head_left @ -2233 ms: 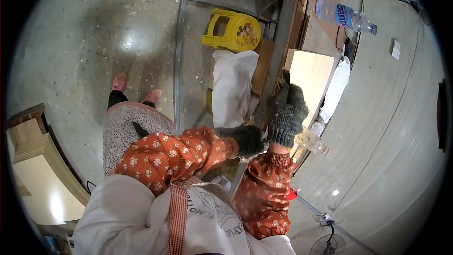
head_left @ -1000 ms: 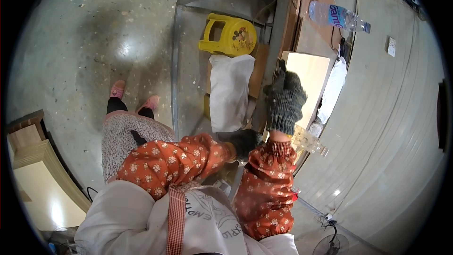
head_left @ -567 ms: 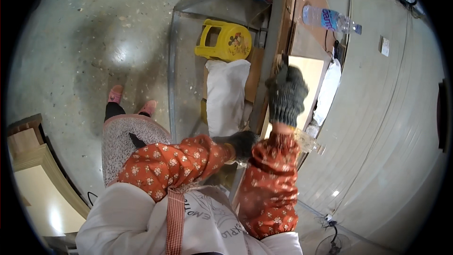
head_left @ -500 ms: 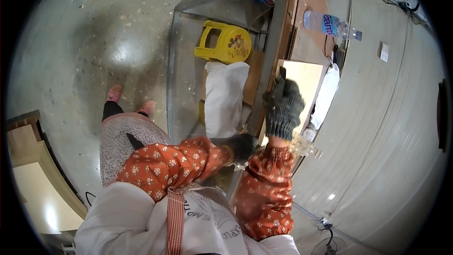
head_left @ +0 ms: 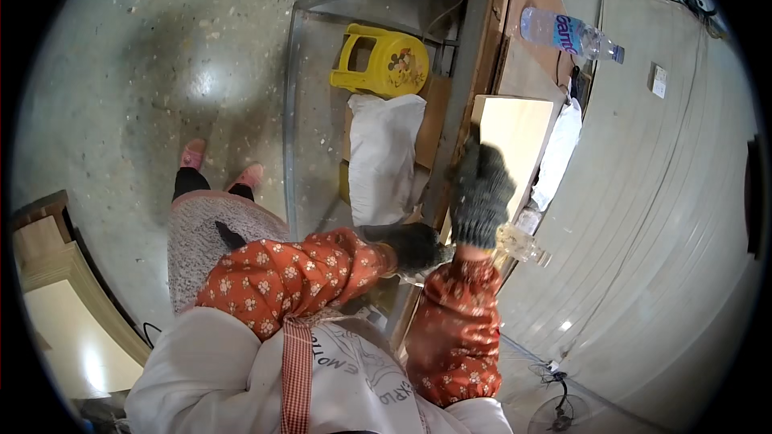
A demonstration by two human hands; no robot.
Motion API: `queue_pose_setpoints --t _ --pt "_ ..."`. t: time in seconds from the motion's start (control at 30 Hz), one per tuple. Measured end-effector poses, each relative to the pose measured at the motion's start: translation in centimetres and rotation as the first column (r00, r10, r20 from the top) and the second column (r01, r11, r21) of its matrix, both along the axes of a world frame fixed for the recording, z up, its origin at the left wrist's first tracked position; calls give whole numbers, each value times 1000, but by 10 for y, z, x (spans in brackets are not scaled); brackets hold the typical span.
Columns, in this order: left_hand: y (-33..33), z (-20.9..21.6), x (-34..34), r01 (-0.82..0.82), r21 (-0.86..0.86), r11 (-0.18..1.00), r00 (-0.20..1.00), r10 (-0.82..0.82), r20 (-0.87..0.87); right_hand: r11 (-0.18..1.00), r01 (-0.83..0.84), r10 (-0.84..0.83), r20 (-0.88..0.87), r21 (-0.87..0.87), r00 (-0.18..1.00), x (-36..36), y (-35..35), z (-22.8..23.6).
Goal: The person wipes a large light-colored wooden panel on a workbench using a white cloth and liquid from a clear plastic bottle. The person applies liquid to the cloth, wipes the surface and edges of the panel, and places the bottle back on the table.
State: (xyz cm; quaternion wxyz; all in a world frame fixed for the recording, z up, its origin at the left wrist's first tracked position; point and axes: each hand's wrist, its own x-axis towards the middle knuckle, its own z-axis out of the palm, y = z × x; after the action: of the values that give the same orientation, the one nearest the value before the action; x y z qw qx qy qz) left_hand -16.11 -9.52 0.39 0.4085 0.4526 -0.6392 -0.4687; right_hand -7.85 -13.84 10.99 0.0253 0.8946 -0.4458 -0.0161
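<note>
A pale rectangular board point(head_left: 515, 124) lies along the workbench on my right. My right hand point(head_left: 482, 193), in a dark grey knitted glove, is over the board's left edge. One finger points forward and the others look curled; what they hold, if anything, is hidden beneath the glove. My left hand point(head_left: 414, 247), gloved alike, is at the bench's near left edge, beside my right wrist. Its fingers are mostly hidden. Something whitish shows just under it. Both forearms wear red flowered sleeves. Beside my right wrist is a clear plastic bottle point(head_left: 521, 244).
A labelled water bottle point(head_left: 567, 34) lies on the bench's far part. A yellow stool point(head_left: 394, 64) and a white sack point(head_left: 384, 157) sit within the metal frame point(head_left: 291, 112) left of the bench. Stacked boards point(head_left: 76, 329) stand at far left. A fan point(head_left: 560, 415) is at lower right.
My right hand has shifted slightly toward me along the board, baring more of its far end. My left hand stays almost in place. The view has shifted a little.
</note>
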Motion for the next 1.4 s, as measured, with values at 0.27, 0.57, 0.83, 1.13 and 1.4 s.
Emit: queue_pose_setpoints --t 0.27,0.57,0.83,1.13,1.4 --pt "5 -3 -6 -34 122 992 972 61 -228 993 -26 21 -44 -113 999 -17 9 -8" --pt "13 11 11 -1 188 982 979 40 -201 989 -87 87 -11 -118 996 -10 4 -7" --pt "5 6 9 67 155 986 993 -51 -104 974 -191 194 15 -119 981 0 0 -2" --pt "5 3 5 11 -7 1000 999 -11 30 951 -263 264 -17 -163 964 1 -11 -5" --pt "8 1 -3 -44 38 998 999 44 -1 999 -46 46 6 -21 999 -5 -1 -4"
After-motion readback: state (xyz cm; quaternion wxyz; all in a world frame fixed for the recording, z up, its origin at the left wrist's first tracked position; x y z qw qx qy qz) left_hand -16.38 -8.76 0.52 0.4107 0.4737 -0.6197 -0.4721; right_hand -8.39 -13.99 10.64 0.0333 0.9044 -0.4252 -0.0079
